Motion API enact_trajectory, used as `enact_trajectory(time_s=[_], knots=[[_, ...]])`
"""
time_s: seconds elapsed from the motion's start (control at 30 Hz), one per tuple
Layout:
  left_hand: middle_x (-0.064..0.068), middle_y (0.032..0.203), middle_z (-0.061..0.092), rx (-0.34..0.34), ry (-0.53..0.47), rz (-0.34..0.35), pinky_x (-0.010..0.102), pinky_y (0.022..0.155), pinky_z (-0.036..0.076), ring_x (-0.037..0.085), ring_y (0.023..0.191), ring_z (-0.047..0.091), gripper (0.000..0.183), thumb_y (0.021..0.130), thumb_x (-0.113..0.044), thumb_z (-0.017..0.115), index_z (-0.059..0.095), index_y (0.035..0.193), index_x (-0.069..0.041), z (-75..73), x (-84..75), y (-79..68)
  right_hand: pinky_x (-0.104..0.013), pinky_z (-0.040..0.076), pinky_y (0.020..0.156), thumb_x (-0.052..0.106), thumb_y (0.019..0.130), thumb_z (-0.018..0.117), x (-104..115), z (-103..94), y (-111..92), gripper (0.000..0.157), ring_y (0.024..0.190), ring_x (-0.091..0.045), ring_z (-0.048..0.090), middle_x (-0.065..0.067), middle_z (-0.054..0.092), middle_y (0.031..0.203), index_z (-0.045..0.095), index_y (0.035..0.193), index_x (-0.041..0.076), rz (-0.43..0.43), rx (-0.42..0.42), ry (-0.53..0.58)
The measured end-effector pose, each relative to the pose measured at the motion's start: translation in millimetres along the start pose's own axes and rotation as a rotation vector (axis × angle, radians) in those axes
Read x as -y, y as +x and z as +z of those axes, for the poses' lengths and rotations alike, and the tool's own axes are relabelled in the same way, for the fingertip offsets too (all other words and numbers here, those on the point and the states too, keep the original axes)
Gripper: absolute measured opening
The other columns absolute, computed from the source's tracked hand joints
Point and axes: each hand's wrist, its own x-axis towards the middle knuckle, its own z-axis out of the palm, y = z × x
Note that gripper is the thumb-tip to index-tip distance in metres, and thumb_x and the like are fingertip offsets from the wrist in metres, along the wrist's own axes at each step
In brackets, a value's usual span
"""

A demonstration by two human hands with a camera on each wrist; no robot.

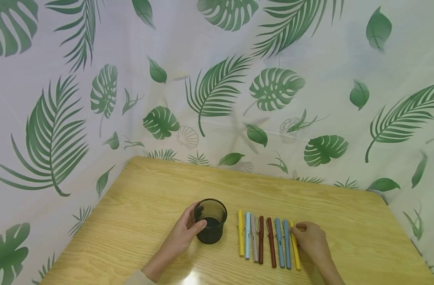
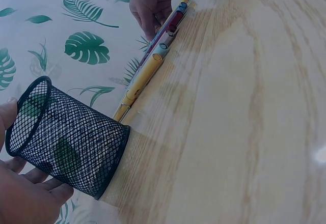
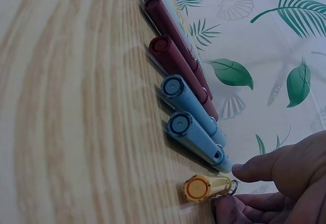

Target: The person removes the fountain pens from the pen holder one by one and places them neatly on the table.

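Note:
My left hand (image 1: pixel 185 229) grips a black mesh pen holder (image 1: pixel 210 233) from its left side, thumb at the near rim and fingers round the far wall. The holder stands upright on the table with nothing inside. At the right end of a row of capped pens, my right hand (image 1: pixel 311 237) pinches a yellow pen (image 1: pixel 295 249) near its clip end. In the right wrist view, this yellow pen (image 3: pixel 204 187) lies between the thumb (image 3: pixel 260 167) and the curled fingers. Beside it lie two blue pens (image 1: pixel 286 245), then two dark red pens (image 1: pixel 271 243).
Further left in the row are a grey pen (image 1: pixel 254 237), a light blue pen (image 1: pixel 247 237) and another yellow pen (image 1: pixel 240 233), nearest the holder. Everything lies on a wood-grain table (image 1: pixel 160 182). A white leaf-print curtain (image 1: pixel 217 150) rises behind its back and side edges.

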Motion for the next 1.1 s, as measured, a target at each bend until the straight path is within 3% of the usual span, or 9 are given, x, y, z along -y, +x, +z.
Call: enact_trajectory(time_s=[0.07,0.3,0.47,0.67,0.8,0.93,1.1], knots=[[0.024,0.164,0.029,-0.003,0.000,-0.002,0.054,0.123,0.023,0.041,0.152,0.026,0.071,0.106,-0.024,0.062,0.024,0.163,-0.004,0.0,0.3,0.3,-0.037,0.061,0.064,0.022,0.102,0.064,1.1,-0.2,-0.5,0.048,0.083,-0.033,0.074,-0.033,0.071,0.108,0.061,0.122,-0.021,0.009,0.001,0.010],[0.023,0.165,0.029,-0.002,0.001,-0.006,0.053,0.124,0.022,0.040,0.153,0.025,0.072,0.106,-0.024,0.062,0.023,0.163,-0.004,-1.1,0.8,0.1,-0.055,0.060,0.082,0.027,0.105,0.057,-1.7,-4.4,-0.5,0.052,0.105,-0.051,0.066,-0.036,0.068,0.115,0.061,0.124,-0.020,0.033,-0.022,-0.042],[0.022,0.166,0.027,0.005,-0.002,-0.010,0.054,0.123,0.022,0.040,0.153,0.023,0.074,0.106,-0.027,0.062,0.021,0.164,-0.005,-2.3,0.1,0.1,-0.057,0.058,0.083,0.030,0.106,0.054,-5.1,-11.7,-0.3,0.052,0.107,-0.053,0.064,-0.035,0.067,0.116,0.062,0.125,-0.018,0.061,-0.038,-0.047],[0.022,0.166,0.026,0.006,-0.006,-0.015,0.055,0.122,0.024,0.041,0.153,0.023,0.074,0.106,-0.027,0.062,0.021,0.164,-0.006,-3.7,0.5,-0.4,-0.047,0.061,0.073,0.030,0.107,0.054,-7.0,-21.1,-1.3,0.054,0.088,-0.038,0.072,-0.034,0.068,0.114,0.060,0.127,-0.019,0.083,-0.037,0.010],[0.022,0.166,0.026,0.000,-0.012,-0.014,0.055,0.122,0.025,0.041,0.153,0.024,0.075,0.106,-0.026,0.063,0.021,0.164,-0.006,-5.1,0.1,-0.7,-0.036,0.060,0.063,0.025,0.107,0.055,-7.0,-24.8,-3.0,0.050,0.072,-0.023,0.071,-0.026,0.073,0.100,0.058,0.130,-0.019,0.087,-0.063,0.096],[0.022,0.167,0.024,0.008,-0.019,-0.010,0.055,0.122,0.025,0.041,0.153,0.024,0.076,0.106,-0.026,0.063,0.020,0.164,-0.006,-6.4,0.3,-0.7,-0.031,0.061,0.062,0.023,0.107,0.055,-5.8,-30.1,-5.4,0.048,0.071,-0.022,0.070,-0.020,0.073,0.094,0.056,0.132,-0.018,0.096,-0.079,0.187],[0.023,0.166,0.027,0.015,-0.032,-0.022,0.055,0.121,0.028,0.041,0.152,0.026,0.075,0.105,-0.022,0.064,0.020,0.164,-0.006,-9.1,1.0,-0.7,-0.030,0.062,0.068,0.026,0.109,0.054,-4.2,-35.6,-7.4,0.051,0.081,-0.023,0.070,-0.024,0.070,0.109,0.054,0.136,-0.016,0.101,-0.058,0.244]])
